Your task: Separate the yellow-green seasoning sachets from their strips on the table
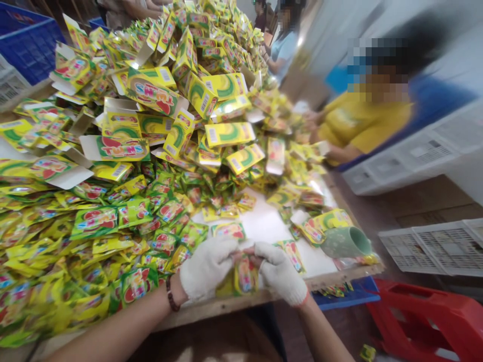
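My left hand (207,266), in a white glove with a beaded bracelet at the wrist, is closed at the near edge of the table. Facing it, my right hand (281,274) wears a similar glove and is closed too. Between them is a small yellow-green printed packet (246,275), gripped by the fingertips of both. Part of it is hidden by the fingers and blurred. Just beyond lies a small box (228,231), and another printed packet (292,255) rests right of my right hand. Many green and yellow sachets (94,221) are heaped to the left.
A tall pile of yellow cartons (158,95) covers the far table. A green cup (347,242) lies on its side near the right corner. A red stool (426,317), white crates (433,246) and a blue bin (30,40) stand around. A person in yellow (362,120) works at right.
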Demonstrator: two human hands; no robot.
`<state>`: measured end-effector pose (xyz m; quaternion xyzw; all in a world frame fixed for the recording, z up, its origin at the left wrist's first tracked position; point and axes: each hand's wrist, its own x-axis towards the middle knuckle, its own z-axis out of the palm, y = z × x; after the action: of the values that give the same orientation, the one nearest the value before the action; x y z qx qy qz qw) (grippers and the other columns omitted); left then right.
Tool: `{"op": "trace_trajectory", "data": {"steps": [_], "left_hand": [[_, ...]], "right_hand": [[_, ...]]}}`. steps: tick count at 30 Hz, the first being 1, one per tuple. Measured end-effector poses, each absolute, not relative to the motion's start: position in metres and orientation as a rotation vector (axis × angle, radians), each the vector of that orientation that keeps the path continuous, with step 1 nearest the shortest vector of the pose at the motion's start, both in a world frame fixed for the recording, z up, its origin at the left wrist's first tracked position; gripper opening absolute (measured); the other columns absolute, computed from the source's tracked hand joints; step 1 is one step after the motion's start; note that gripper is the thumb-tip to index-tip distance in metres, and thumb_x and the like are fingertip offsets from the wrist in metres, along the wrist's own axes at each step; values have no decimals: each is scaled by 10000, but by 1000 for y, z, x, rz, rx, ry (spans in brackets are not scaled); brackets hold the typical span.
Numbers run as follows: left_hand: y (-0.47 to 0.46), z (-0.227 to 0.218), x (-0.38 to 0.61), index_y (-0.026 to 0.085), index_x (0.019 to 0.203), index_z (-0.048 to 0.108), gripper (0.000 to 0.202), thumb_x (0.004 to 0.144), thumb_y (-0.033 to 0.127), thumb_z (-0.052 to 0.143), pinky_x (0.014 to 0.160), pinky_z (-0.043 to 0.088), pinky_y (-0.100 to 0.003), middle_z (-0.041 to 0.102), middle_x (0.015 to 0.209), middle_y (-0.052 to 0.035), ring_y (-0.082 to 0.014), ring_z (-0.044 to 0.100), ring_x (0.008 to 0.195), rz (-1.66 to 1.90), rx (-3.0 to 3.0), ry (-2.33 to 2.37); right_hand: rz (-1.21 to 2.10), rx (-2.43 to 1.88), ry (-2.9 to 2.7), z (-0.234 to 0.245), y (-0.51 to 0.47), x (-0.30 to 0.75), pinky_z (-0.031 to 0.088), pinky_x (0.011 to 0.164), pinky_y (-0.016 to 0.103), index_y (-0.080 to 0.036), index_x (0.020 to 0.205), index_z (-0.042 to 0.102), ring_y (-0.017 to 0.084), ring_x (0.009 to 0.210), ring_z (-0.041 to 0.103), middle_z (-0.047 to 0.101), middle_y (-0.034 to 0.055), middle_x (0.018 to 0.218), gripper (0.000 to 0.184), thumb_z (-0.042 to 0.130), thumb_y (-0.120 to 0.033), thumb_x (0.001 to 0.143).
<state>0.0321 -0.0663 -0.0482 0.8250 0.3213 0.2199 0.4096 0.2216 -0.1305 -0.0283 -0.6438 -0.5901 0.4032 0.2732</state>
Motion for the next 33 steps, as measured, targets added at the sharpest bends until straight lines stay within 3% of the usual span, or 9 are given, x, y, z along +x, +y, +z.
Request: {"op": "trace_trajectory", "data": {"steps": [4,8,13,16,18,22,25,29,33], "left_hand": [[-54,-44,32,176,925,614,149,866,262,508,838,432,-362,621,1002,-81,-232,544,954,607,2372,1025],[-44,-42,40,191,940,601,175,811,305,571,869,383,-455,601,1014,-84,-286,512,982,377,2588,1140],[-40,-42,47,206,990,591,281,737,320,634,837,369,-473,587,1002,-88,-303,508,963,200,2647,1160],[-41,-44,45,206,917,609,292,677,358,678,861,358,-492,585,984,-87,-310,514,952,168,2627,1178],[-43,-46,42,202,856,612,249,671,357,674,860,372,-480,593,959,-82,-304,525,940,152,2612,1135],[-46,-50,37,192,857,619,200,722,338,631,836,428,-407,612,976,-82,-278,550,955,168,2533,1022],[-44,-51,36,184,888,625,157,798,296,561,883,439,-385,625,1022,-88,-260,560,1009,240,2474,1016],[-29,-45,42,177,895,631,216,878,170,416,915,445,-376,639,1047,-95,-224,597,1003,226,2470,1125],[-5,-34,61,155,963,637,273,885,119,377,796,499,-350,642,993,-122,-217,651,884,52,2479,1235]], "right_hand": [[793,-1970,-1416,-18,-131,270,486,641,269,-203,857,660,171,667,587,654,8,717,210,480,-299,806],[607,-2164,-1470,-13,-136,332,463,614,290,-199,748,630,188,635,559,606,8,641,220,468,-349,746],[306,-2142,-1660,-18,-131,329,465,791,321,-200,796,644,220,847,601,659,55,853,223,489,-360,782],[326,-2186,-1695,-27,-112,305,473,764,290,-194,870,645,195,809,606,669,51,853,253,427,-319,840],[349,-2256,-1706,-34,-95,295,470,736,270,-191,887,655,189,801,603,672,54,853,245,429,-269,838],[259,-2441,-1653,-43,-66,302,431,812,316,-153,932,682,253,980,570,652,140,1013,266,490,-140,748],[258,-2538,-1646,-46,-57,310,424,795,340,-125,884,701,271,934,588,653,181,969,241,505,-127,744],[359,-2409,-1820,-49,-60,294,417,835,303,-166,809,718,243,976,577,661,134,988,175,556,-152,742],[517,-2174,-1943,-52,-67,272,437,826,241,-223,900,711,171,904,596,680,34,936,228,537,-150,772]]}}
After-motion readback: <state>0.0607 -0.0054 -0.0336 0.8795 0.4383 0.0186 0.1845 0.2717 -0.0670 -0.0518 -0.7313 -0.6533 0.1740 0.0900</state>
